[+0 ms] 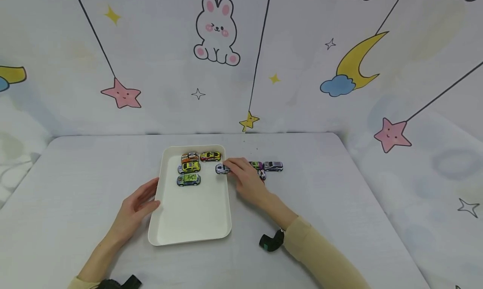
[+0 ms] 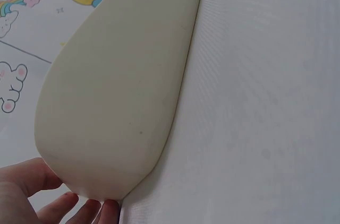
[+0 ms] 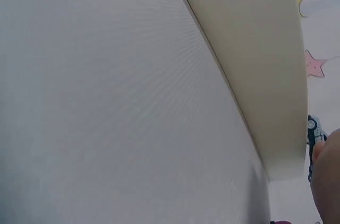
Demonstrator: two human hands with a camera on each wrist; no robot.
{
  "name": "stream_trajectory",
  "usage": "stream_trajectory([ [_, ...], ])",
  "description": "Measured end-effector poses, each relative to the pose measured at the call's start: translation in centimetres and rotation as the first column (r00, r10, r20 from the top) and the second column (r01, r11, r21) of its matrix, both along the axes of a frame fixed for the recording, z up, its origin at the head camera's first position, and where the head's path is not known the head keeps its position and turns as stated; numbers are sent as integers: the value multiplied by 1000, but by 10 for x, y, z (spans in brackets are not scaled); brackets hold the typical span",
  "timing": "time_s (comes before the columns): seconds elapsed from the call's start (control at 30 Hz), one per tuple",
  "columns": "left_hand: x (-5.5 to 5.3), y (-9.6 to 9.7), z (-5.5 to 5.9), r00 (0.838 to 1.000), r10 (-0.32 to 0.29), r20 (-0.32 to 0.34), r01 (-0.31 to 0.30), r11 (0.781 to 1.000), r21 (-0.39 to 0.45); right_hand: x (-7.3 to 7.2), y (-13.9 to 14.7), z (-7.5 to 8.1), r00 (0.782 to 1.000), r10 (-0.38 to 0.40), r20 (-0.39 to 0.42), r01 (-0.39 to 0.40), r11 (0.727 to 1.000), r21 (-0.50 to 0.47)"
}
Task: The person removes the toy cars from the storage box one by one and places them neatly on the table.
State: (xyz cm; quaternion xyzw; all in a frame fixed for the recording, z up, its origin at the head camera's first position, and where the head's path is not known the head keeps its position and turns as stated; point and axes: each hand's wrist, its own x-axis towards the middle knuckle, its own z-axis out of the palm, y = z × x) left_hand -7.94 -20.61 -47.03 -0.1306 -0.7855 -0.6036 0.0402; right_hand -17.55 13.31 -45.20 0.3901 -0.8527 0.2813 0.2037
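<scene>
My left hand holds the white tray by its left side, thumb at the rim; in the left wrist view its fingers meet the tray's outer wall. My right hand pinches a silver toy car over the tray's right rim. That toy car shows partly beyond the tray wall in the right wrist view. Inside the tray stand an orange toy car, a yellow-and-pink one, a yellow one and a green one.
Right of the tray, a grey toy car, a purple-and-green car and a black-and-white car stand close together, the last two partly behind my right hand. A white cloth covers the table, with a patterned backdrop behind it.
</scene>
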Motion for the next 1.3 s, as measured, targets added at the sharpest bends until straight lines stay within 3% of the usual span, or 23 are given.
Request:
stream_trajectory([
  [0.37,2,-1,2,1000,9,8,-9,1000,-2,5,23,-5,999,-21,-48,17,997,-77],
  [0.63,2,-3,1,1000,7,7,-7,1000,-10,10,45,-13,999,-49,-11,48,993,-109],
  [0.83,2,-2,2,1000,10,10,-10,1000,-13,11,61,-16,994,-86,-60,76,985,-153],
  [1.3,0,0,1,1000,-4,5,4,1000,14,8,100,-23,988,-140,-58,129,978,-164],
])
